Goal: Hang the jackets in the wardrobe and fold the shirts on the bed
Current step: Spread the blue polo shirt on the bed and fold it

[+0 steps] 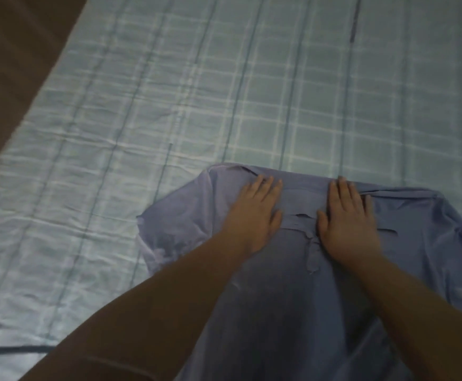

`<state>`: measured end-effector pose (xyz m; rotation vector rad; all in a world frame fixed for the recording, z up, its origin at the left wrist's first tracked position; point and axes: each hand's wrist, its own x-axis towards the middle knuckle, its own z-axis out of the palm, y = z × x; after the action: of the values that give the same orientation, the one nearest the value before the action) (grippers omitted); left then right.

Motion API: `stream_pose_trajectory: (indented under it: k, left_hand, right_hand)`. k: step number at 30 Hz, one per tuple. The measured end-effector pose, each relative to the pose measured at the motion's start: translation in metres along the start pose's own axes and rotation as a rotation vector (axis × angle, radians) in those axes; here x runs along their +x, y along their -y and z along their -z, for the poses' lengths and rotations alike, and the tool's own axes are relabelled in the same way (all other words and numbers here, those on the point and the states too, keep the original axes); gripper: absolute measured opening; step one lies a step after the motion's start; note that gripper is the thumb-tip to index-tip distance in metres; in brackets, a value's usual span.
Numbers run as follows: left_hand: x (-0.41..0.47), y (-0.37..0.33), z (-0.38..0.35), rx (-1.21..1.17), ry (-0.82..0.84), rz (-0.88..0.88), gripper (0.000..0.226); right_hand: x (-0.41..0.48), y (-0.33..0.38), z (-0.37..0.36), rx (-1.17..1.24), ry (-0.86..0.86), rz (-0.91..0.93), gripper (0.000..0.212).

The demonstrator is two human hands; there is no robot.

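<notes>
Head view: 2 bare forearms reach in from the bottom edge, 1 from 7 o'clock and 1 from 4 o'clock, over a blue shirt (293, 298) spread flat on the bed (169, 105). The shirt fills the 5 o'clock part of the picture. Its body runs off the bottom edge and its collar (298, 204) lies at the far end, toward 12 o'clock. The left hand (254, 213) rests palm down on the cloth at 9 o'clock of the collar, fingers straight and close together, holding nothing. The right hand (345, 218) rests the same way at 3 o'clock of the collar, fingers straight, thumb spread toward the front button strip (313, 254), holding nothing. The 2 hands lie near each other but apart, with the collar between them. A sleeve (153, 243) lies crumpled at 8 o'clock of the left hand. Beyond the fingertips a wrinkled pale blue-green checked sheet covers the bed up to the top edge. At 10 o'clock a plain brown surface (10, 50) borders the sheet; I cannot tell what it is.
</notes>
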<state>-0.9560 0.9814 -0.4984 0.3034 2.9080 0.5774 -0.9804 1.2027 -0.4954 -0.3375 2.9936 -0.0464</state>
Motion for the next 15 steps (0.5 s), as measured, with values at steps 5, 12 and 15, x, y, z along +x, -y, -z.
stream_pose_trajectory:
  k: [5,12,15]
  left_hand:
    - [-0.076,0.053,0.038,-0.193,-0.130,0.153,0.053]
    - [-0.171,0.155,0.070,-0.105,-0.304,0.476,0.048]
    - [-0.167,0.169,0.082,-0.385,-0.219,0.741,0.050]
  right_hand:
    - [-0.008,0.062,0.022,0.132,-0.036,0.067,0.071]
    - [-0.044,0.199,0.005,0.166,0.063,0.293,0.064]
    - [-0.050,0.230,-0.007,0.148,0.107,0.260,0.063]
